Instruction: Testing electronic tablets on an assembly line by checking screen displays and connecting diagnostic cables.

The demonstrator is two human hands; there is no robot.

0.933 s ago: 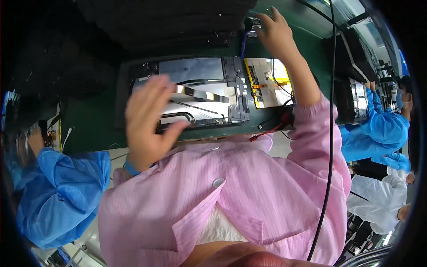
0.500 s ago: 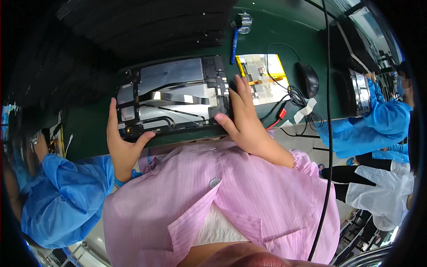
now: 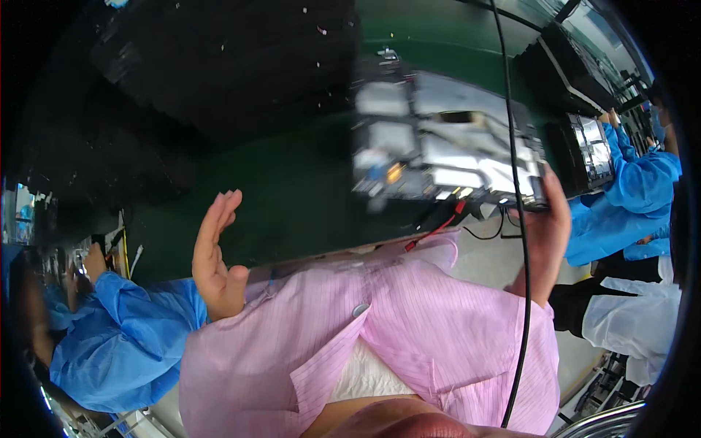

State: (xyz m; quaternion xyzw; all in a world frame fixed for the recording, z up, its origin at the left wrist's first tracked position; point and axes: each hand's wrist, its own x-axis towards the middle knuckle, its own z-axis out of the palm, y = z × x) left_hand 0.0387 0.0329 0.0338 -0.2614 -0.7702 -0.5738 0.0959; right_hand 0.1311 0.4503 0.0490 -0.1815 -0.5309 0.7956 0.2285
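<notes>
An opened tablet (image 3: 456,150) with silver panels, dark frame and bare circuit parts is off to the right, blurred by motion. My right hand (image 3: 553,219) grips its right end, thumb and fingers at the edge; some fingers are behind it. My left hand (image 3: 219,255) is empty, fingers raised and thumb apart, above the green bench (image 3: 277,197) near its front edge. A red connector on a wire (image 3: 458,207) shows just below the tablet, which hides most of what lies behind it.
A black cable (image 3: 520,277) hangs down in front of the tablet and my right arm. Co-workers in blue gowns sit at left (image 3: 128,336) and right (image 3: 639,197). Another silver-panelled device (image 3: 590,150) stands near the right one. Small bits lie on the dark area (image 3: 241,66).
The tablet has swung to the right, held in my right hand and covering the yellow-edged panel and the mouse. My left hand has let go of it and sits slightly lower and to the right.
</notes>
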